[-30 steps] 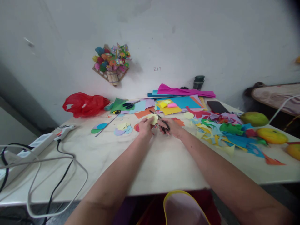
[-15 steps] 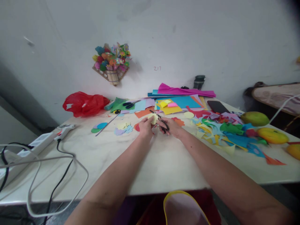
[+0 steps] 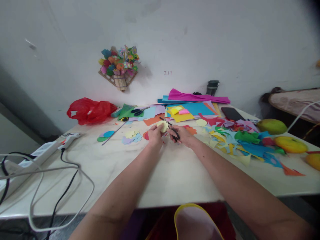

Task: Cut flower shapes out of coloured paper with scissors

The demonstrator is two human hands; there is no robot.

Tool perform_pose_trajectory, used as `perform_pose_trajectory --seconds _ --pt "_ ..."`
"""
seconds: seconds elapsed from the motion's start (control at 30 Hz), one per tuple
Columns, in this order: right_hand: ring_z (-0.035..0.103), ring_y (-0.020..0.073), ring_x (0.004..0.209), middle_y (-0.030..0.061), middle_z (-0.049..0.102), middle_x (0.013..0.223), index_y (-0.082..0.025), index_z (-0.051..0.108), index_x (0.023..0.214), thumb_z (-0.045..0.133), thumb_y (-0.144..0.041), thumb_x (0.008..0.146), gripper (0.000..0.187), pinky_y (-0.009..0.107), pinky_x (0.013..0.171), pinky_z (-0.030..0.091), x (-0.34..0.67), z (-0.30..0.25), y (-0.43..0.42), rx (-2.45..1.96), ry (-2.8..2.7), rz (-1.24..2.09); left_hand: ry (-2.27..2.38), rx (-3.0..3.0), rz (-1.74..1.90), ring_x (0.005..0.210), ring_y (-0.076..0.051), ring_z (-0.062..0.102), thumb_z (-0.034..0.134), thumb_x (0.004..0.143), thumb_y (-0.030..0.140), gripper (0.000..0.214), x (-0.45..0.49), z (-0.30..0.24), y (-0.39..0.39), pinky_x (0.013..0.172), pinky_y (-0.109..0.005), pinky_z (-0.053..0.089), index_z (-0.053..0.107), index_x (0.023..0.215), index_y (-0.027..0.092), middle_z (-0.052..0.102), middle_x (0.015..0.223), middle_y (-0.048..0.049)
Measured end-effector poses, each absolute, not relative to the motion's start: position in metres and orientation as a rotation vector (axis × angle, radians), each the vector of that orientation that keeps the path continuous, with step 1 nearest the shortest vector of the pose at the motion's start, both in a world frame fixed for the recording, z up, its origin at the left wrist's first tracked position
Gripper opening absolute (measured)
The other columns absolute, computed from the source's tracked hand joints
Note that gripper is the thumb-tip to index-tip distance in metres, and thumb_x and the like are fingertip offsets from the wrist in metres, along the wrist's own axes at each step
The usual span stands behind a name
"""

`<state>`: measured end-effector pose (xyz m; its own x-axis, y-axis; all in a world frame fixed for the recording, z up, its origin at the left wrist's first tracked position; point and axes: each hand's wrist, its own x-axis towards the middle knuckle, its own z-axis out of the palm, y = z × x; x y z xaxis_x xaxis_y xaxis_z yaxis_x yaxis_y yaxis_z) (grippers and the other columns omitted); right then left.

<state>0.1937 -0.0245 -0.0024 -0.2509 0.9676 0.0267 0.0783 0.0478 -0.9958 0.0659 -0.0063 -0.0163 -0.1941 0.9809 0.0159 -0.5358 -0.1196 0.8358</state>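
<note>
Over the middle of the table, my left hand point(image 3: 155, 135) pinches a small pale yellow paper piece point(image 3: 163, 126). My right hand point(image 3: 182, 135) is closed on black-handled scissors point(image 3: 176, 134), whose blades reach the right edge of that paper. Left of my hands lie scalloped paper cutouts point(image 3: 132, 136) in pale yellow, blue and lilac. A red paper piece point(image 3: 145, 135) is partly hidden behind my left hand. Orange-red scalloped paper point(image 3: 191, 130) lies just beyond my right hand, and a pale yellow paper circle point(image 3: 201, 122) sits farther right.
Paper scraps point(image 3: 232, 138) spread on the right, near a dark phone point(image 3: 232, 114) and mangoes point(image 3: 290, 144). Coloured sheets point(image 3: 197, 109) and a second pair of scissors point(image 3: 140, 111) lie at the back. A red plastic bag point(image 3: 87, 111) and a power strip point(image 3: 41, 151) with cables are left.
Almost nothing differs. Both hands keep their place over the table, with the paper and scissors still held and only a very slight shift.
</note>
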Motion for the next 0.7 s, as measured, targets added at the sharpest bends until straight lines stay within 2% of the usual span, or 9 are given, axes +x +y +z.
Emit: perform_pose_trajectory --seconds 0.2,0.47,0.7 --pt "0.045 0.0072 0.035 -0.0043 0.053 0.048 -0.018 0.054 0.072 0.075 -0.031 0.073 0.025 0.017 0.029 0.02 0.193 -0.001 -0.024 -1.133 -1.464 1.341 0.846 0.694 1.612 0.052 -0.011 0.056 0.08 0.053 0.022 0.025 0.066 -0.013 -0.006 0.057 -0.026 0.047 0.058 0.061 0.015 0.059 0.057 0.0002" --pt "0.042 0.0067 0.036 -0.0053 0.051 0.046 -0.017 0.056 0.072 0.074 -0.028 0.074 0.021 0.018 0.035 0.032 0.197 -0.003 -0.019 -1.136 -1.405 1.416 0.837 0.764 1.589 0.055 -0.013 0.059 0.084 0.049 0.026 0.03 0.059 -0.014 -0.003 0.056 -0.026 0.046 0.059 0.063 0.015 0.063 0.06 -0.002" --pt "0.047 0.0068 0.038 -0.0025 0.057 0.052 -0.016 0.057 0.074 0.075 -0.037 0.074 0.028 0.017 0.032 0.023 0.21 -0.006 -0.016 -1.12 -1.514 1.371 0.815 0.844 1.517 0.056 -0.014 0.059 0.087 0.05 0.027 0.031 0.051 -0.015 -0.001 0.056 -0.027 0.048 0.061 0.062 0.015 0.063 0.06 -0.0027"
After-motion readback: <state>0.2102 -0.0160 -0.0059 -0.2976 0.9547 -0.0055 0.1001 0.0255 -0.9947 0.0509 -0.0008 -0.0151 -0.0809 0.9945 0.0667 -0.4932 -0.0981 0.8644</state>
